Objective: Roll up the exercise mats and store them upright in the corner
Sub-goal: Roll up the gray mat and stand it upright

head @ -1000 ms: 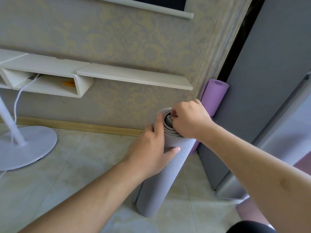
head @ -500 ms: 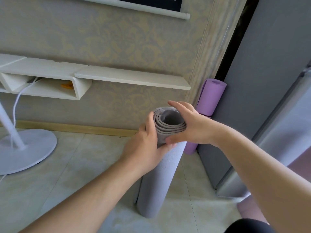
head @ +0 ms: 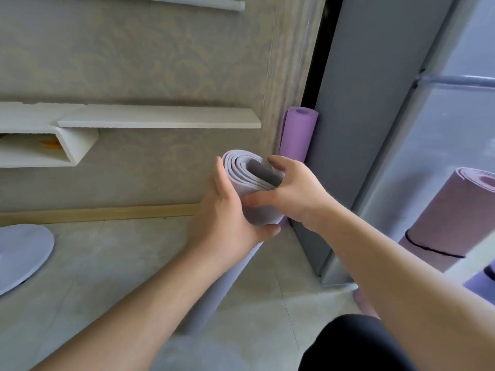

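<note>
A rolled grey exercise mat (head: 242, 171) stands on end on the tiled floor, leaning toward the corner. My left hand (head: 227, 220) wraps its left side near the top. My right hand (head: 292, 194) grips the top rim from the right, fingers over the edge and thumb across the front. The lower part of the roll (head: 214, 295) runs down beneath my left forearm. Behind it a purple rolled mat (head: 297, 135) stands upright in the corner between the wall and a grey fridge.
The grey fridge (head: 375, 129) fills the right side. A white wall shelf (head: 160, 120) juts out at left. A round white fan base (head: 21, 253) sits on the floor. A pinkish rolled mat (head: 450, 218) shows on the fridge door at far right.
The grey roll has moved closer to the corner and the purple mat. My right hand went from pressing into the roll's centre to gripping its top rim from the side.
</note>
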Tool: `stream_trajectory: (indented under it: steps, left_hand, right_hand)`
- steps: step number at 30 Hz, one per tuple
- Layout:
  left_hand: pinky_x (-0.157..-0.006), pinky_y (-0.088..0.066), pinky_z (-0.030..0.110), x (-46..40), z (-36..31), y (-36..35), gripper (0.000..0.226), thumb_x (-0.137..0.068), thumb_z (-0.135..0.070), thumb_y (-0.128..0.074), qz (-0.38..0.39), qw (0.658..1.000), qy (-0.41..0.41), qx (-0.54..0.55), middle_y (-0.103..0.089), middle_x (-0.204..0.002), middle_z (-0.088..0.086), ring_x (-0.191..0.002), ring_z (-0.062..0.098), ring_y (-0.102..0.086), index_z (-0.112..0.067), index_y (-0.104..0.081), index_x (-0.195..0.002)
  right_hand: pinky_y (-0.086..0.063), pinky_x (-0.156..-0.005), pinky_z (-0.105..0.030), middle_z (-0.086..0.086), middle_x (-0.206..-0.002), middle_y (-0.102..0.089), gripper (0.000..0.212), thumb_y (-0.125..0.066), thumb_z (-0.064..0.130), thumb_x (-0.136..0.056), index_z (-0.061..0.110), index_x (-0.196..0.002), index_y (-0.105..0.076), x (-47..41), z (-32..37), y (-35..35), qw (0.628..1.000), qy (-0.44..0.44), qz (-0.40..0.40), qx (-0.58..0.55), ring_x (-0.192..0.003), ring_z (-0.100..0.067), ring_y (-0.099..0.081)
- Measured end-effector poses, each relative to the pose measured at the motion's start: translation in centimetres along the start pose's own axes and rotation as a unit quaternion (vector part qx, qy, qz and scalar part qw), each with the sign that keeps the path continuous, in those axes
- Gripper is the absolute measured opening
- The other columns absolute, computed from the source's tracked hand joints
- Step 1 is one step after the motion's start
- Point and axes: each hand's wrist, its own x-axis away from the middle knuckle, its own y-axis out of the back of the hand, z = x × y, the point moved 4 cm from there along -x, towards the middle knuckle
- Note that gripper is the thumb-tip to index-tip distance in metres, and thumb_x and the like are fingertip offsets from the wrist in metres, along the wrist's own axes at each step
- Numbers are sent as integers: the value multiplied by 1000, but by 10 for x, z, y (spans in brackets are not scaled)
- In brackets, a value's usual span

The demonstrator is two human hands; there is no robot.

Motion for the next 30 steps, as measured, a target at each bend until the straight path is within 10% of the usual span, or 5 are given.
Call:
stream_trajectory:
  steps: [5, 14, 24, 30]
  left_hand:
    - [-115, -39, 53, -3, -42, -73, 174, -30, -64, -97, 33, 986, -93, -136, -23, -167, 12, -151, 34, -32, -14, -1, -165]
    - [-104, -50, 49, 39, -48, -250, 137, -51, -62, -89, 258, 937, -170, -165, -39, -153, -4, -139, 25, -44, -22, -18, -161]
    - [-84, -49, 39, 99, -36, -384, 111, -73, -64, -78, 431, 837, -252, -225, -44, -155, -10, -136, 22, -52, -30, -19, -160]
    - [-92, -54, 39, 124, -34, -403, 108, -76, -64, -75, 462, 815, -276, -214, -47, -154, -14, -135, 19, -54, -31, -17, -162]
  right_hand:
    - [-66, -74, -55, -9, -95, -79, 55, -95, 40, -52, 14, -98, -78, 34, -84, 30, 974, -131, -53, -177, -88, -29, -79]
    - [-61, -63, -43, -13, -84, -76, 45, -86, 22, -63, 2, -102, -77, 108, -275, 34, 887, -336, -35, -314, -78, -31, -76]
    - [-57, -104, -53, -9, -119, -74, 41, -72, 39, -87, 12, -119, -77, 227, -444, 13, 769, -432, -25, -470, -107, -31, -72]
    - [-50, -64, -41, -6, -94, -57, 26, -70, 31, -86, 12, -99, -56, 339, -530, -13, 788, -612, -69, -5, -80, -30, -61]
